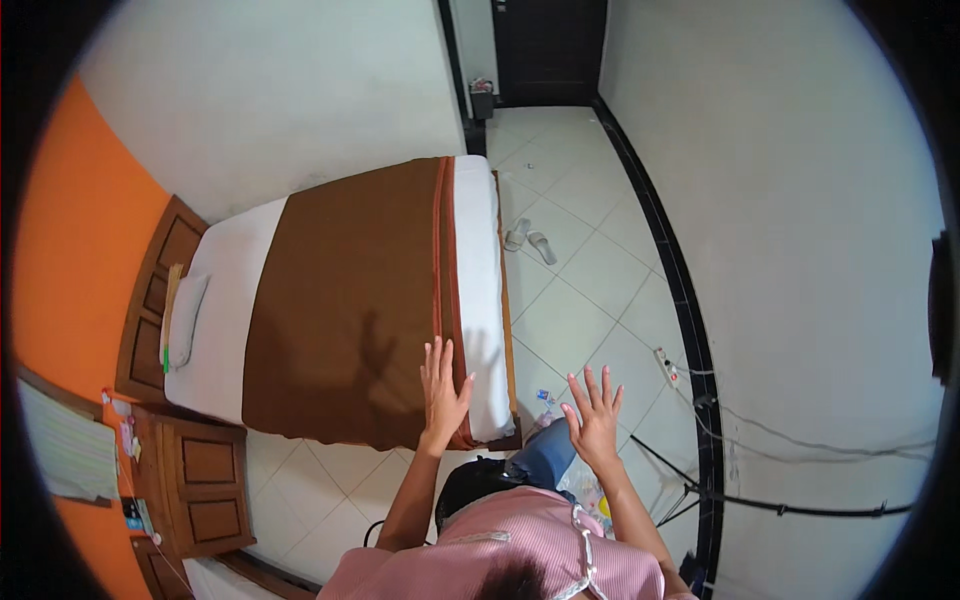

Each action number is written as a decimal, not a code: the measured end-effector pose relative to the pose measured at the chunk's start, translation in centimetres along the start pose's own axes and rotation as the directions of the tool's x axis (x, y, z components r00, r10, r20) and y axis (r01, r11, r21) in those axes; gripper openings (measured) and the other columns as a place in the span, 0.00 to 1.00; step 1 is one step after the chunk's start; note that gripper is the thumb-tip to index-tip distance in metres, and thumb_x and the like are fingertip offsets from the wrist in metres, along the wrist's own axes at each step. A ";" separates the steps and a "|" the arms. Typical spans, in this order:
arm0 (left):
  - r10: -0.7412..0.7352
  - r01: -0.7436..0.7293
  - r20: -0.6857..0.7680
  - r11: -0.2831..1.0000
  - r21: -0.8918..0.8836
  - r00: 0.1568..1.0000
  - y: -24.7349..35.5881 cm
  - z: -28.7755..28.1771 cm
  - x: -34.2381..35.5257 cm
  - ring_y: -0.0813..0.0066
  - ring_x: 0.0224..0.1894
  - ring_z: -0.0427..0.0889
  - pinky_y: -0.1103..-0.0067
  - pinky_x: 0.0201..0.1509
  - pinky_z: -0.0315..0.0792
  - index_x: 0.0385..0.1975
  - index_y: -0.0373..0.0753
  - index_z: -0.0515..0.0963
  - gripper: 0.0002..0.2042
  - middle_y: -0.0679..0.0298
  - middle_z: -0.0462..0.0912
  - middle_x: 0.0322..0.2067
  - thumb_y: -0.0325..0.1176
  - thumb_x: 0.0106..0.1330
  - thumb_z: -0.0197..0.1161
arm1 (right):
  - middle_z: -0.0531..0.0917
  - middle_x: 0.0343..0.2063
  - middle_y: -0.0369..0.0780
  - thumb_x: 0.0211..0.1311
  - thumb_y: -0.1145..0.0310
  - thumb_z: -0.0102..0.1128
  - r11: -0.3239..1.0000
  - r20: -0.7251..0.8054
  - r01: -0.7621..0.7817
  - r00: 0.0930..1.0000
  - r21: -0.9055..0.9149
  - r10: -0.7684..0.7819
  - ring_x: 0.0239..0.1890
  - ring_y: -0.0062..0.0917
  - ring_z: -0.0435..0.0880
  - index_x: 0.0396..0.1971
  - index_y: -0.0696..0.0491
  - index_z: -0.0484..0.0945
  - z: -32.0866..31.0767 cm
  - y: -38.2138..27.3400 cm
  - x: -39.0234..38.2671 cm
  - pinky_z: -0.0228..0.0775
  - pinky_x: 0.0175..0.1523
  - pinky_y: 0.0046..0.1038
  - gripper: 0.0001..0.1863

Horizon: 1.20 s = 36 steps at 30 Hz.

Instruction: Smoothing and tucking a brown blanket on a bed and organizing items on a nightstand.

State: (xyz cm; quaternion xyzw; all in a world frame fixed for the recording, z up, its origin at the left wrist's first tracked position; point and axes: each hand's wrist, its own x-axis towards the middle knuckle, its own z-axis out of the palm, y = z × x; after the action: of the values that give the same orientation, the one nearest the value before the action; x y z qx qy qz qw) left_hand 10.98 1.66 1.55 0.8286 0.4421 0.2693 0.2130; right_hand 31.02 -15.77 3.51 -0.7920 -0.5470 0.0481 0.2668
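Note:
My left hand [442, 400] is held up with fingers spread and nothing in it, over the near right corner of the brown bed runner [340, 280] with its red stripes. The runner lies across a white-sheeted bed [480, 260]. To the right, my right hand [596, 415] is also raised with fingers apart and empty, over the tiled floor [560, 300] beside the bed's foot. Shadows fall on the runner. Below my hands are my pink top and a leg in jeans [540, 450].
A pillow [185, 315] rests by the wooden headboard [145, 330], with a wooden cabinet [205, 480] beside it. Sandals [530, 240], a power strip [667, 368], loose cables and a black stand [745, 500] are on the right. A dark door [550, 50] and bin [481, 100] stand at the far end.

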 end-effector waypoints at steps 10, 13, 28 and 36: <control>-0.091 0.079 -0.277 0.995 -0.053 0.957 -4.1 7.4 10.8 0.50 0.61 0.63 0.65 0.64 0.58 0.57 0.35 0.66 0.23 0.49 0.68 0.56 0.30 0.61 0.58 | 0.70 0.58 0.43 0.61 0.64 0.55 1.000 -0.011 0.004 1.000 0.009 -0.004 0.67 0.45 0.54 0.55 0.47 0.72 1.7 8.4 10.8 0.39 0.65 0.58 0.21; -0.118 0.089 -0.361 0.992 -0.094 0.925 -6.6 8.7 14.9 0.50 0.52 0.72 0.67 0.56 0.67 0.53 0.33 0.69 0.19 0.48 0.72 0.49 0.25 0.60 0.57 | 0.73 0.53 0.42 0.60 0.65 0.56 1.000 0.012 0.019 1.000 0.012 -0.019 0.65 0.44 0.58 0.52 0.47 0.74 3.9 11.4 16.0 0.42 0.65 0.58 0.19; -0.369 0.291 -0.295 0.916 -0.276 0.881 -10.7 9.7 36.3 0.54 0.45 0.77 0.69 0.50 0.71 0.43 0.33 0.76 0.11 0.51 0.78 0.41 0.26 0.62 0.55 | 0.80 0.43 0.43 0.57 0.70 0.58 0.976 0.181 0.048 0.980 0.212 -0.088 0.57 0.43 0.68 0.41 0.52 0.79 9.0 18.0 42.8 0.54 0.62 0.45 0.11; -0.564 0.506 -0.335 0.826 -0.250 0.755 -12.7 11.7 33.1 0.56 0.40 0.80 0.70 0.45 0.74 0.41 0.33 0.77 0.10 0.51 0.80 0.37 0.26 0.62 0.56 | 0.82 0.40 0.42 0.57 0.69 0.59 0.926 0.386 0.287 0.847 0.245 -0.365 0.53 0.45 0.71 0.39 0.52 0.80 13.6 19.0 51.3 0.58 0.60 0.42 0.10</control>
State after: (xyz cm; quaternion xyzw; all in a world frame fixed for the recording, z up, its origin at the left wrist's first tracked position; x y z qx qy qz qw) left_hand 25.88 34.91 -6.35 0.5776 0.6736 0.3896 0.2467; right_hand 62.38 30.13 -6.03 -0.6302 -0.7122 0.2217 0.2155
